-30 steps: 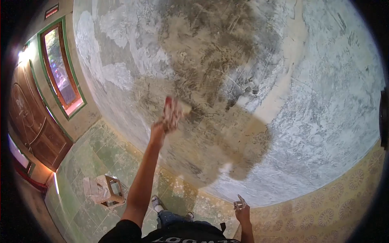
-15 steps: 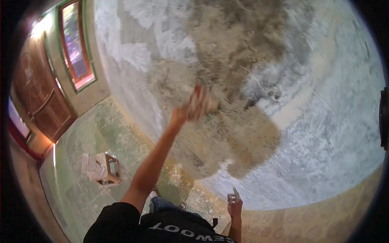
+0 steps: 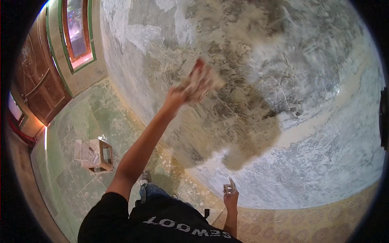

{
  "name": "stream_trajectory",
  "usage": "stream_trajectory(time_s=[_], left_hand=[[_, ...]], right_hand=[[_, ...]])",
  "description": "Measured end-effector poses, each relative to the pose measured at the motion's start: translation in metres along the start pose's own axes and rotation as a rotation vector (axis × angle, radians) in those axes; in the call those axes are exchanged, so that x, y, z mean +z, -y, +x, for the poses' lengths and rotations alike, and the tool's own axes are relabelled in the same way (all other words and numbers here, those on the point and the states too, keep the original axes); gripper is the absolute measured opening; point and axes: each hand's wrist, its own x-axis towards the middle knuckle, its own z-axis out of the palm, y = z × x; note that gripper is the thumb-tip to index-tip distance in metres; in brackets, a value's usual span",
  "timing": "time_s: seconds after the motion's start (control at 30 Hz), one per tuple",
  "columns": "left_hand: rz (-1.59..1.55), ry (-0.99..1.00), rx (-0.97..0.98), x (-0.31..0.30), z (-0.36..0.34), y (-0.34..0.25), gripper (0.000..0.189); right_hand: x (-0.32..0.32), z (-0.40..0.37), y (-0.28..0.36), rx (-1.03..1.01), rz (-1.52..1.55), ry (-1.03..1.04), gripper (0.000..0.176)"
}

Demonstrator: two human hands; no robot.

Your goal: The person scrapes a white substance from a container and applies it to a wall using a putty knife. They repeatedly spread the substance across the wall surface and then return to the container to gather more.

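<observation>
My left hand [image 3: 182, 92], reaching up along the wall, is closed around a flat, putty-smeared thing with a red end [image 3: 204, 81]. Motion blurs it, and I cannot tell its exact kind. It overlaps a damp tan-grey patch on the grey plastered wall [image 3: 324, 162]. Lower down, close to the bottom of the wall, my right hand [image 3: 230, 194] has whitish smears on its fingers. One of its fingers points upward, the others are partly bent, and nothing shows in that hand.
A stained stool [image 3: 96, 157] with a pale box-like piece [image 3: 82, 150] stands on the green tiled floor [image 3: 77, 117] at left. Beyond it are a wooden door [image 3: 42, 85] and a narrow framed window [image 3: 77, 30]. Patterned tiles [image 3: 283, 224] run along the bottom right.
My left hand has moved up the wall with the flat thing. My right hand stays low with a finger raised. The view has shifted slightly.
</observation>
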Motion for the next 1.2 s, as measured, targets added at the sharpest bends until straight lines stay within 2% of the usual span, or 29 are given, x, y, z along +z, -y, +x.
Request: stream_trajectory(time_s=[0.03, 0.1, 0.13, 0.2, 0.23, 0.27, 0.3, 0.33, 0.37, 0.4, 0.43, 0.47, 0.5, 0.57, 0.63, 0.7, 0.73, 0.77, 0.87, 0.93, 1.03, 1.07, 1.1, 1.13, 1.17, 1.2], left_hand=[[-0.006, 0.065, 0.053, 0.020, 0.021, -0.028, 0.038], [-0.068, -0.069, 0.052, 0.045, 0.061, -0.045, 0.035], [-0.071, -0.061, 0.051, 0.041, 0.073, -0.039, 0.035], [0.061, -0.008, 0.015, 0.028, 0.099, -0.019, 0.033], [-0.028, -0.007, 0.027, 0.023, 0.086, -0.017, 0.035], [-0.059, -0.071, -0.043, 0.014, 0.070, -0.011, 0.036], [-0.088, -0.135, -0.115, 0.000, 0.052, 0.000, 0.037], [0.060, -0.138, -0.152, -0.040, 0.042, 0.059, 0.039], [-0.004, -0.147, -0.252, -0.061, 0.013, 0.079, 0.039], [0.329, -0.129, -0.262, -0.102, -0.007, 0.132, 0.040], [0.303, -0.230, -0.414, -0.109, -0.034, 0.117, 0.040], [-0.006, -0.297, -0.580, -0.131, -0.051, 0.136, 0.037], [-0.012, -0.288, -0.594, -0.138, -0.048, 0.132, 0.037], [0.080, -0.288, -0.498, -0.147, -0.049, 0.109, 0.031], [-0.018, -0.148, -0.352, -0.145, -0.005, 0.085, 0.031], [-0.203, -0.049, -0.168, -0.101, 0.043, -0.008, 0.030], [-0.083, 0.018, -0.079, -0.084, 0.068, -0.047, 0.029], [-0.132, 0.070, 0.068, -0.067, 0.092, -0.071, 0.028], [-0.026, 0.055, 0.130, -0.041, 0.154, -0.080, 0.028], [-0.165, 0.041, 0.230, -0.034, 0.171, -0.087, 0.028], [-0.260, 0.020, -0.049, -0.071, 0.140, -0.057, 0.032], [-0.229, 0.056, -0.040, -0.101, 0.127, -0.011, 0.036], [-0.202, -0.043, -0.202, -0.122, 0.094, 0.000, 0.046], [-0.138, -0.112, -0.374, -0.155, 0.065, 0.046, 0.047], [-0.270, -0.171, -0.322, -0.169, 0.032, 0.050, 0.033], [-0.138, -0.286, -0.413, -0.188, 0.010, 0.069, 0.032]], right_hand=[[0.006, 0.004, 0.010, -0.030, -0.031, -0.008, 0.044], [0.019, 0.008, 0.030, -0.009, 0.036, -0.013, 0.044], [0.026, 0.011, 0.040, 0.012, 0.104, -0.017, 0.044], [0.045, 0.009, 0.039, -0.039, 0.044, -0.047, 0.044], [0.055, 0.010, 0.040, -0.093, -0.017, -0.067, 0.044], [0.063, 0.009, 0.049, -0.091, -0.018, -0.080, 0.044], [0.069, 0.006, 0.063, 0.008, 0.030, -0.059, 0.044], [0.076, 0.005, 0.075, 0.106, 0.080, -0.041, 0.044], [0.083, 0.003, 0.082, 0.074, 0.137, -0.058, 0.045], [0.091, 0.006, 0.084, 0.073, 0.137, -0.077, 0.045], [0.100, 0.007, 0.087, 0.085, 0.082, -0.062, 0.045], [0.106, 0.006, 0.090, 0.104, 0.022, -0.041, 0.046], [0.112, 0.009, 0.098, 0.117, 0.015, -0.048, 0.046], [0.124, 0.017, 0.122, 0.104, -0.030, -0.039, 0.048], [0.142, 0.023, 0.130, 0.057, -0.069, -0.030, 0.049], [0.155, 0.032, 0.153, 0.108, -0.024, -0.014, 0.049], [0.158, 0.038, 0.162, 0.133, 0.018, -0.009, 0.048], [0.162, 0.042, 0.165, 0.137, 0.013, -0.013, 0.048], [0.174, 0.052, 0.175, 0.087, 0.044, -0.016, 0.048], [0.179, 0.057, 0.184, 0.075, 0.042, -0.027, 0.048], [0.184, 0.060, 0.190, 0.097, 0.059, -0.060, 0.049], [0.185, 0.060, 0.190, 0.088, 0.060, -0.074, 0.049], [0.187, 0.058, 0.188, 0.093, 0.093, -0.091, 0.049], [0.192, 0.056, 0.185, 0.098, 0.131, -0.110, 0.049], [0.195, 0.053, 0.181, 0.122, 0.098, -0.109, 0.049], [0.200, 0.049, 0.179, 0.124, 0.107, -0.121, 0.049]])
